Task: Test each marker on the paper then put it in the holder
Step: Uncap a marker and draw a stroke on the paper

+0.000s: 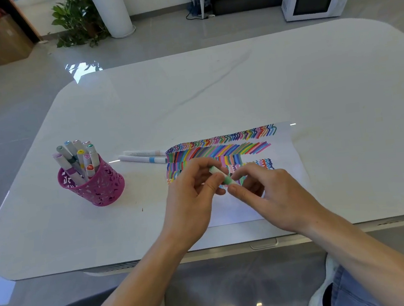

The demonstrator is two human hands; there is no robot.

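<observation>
Over the paper, left grip clamped on the green marker, right grip pinching its tip end. Capping or uncapping, can't tell. If tested: cap it, then reach left to the pink holder.

two hands are counted: one left hand and one right hand. one green marker is pinched between the fingers of both. two loose markers are counted lying side by side on the one table, left of the fingers and a little beyond them. one pink holder is seen farther left of the fingers, and about nine stored markers are stood in it. one sheet of paper is spread beneath the fingers.
</observation>
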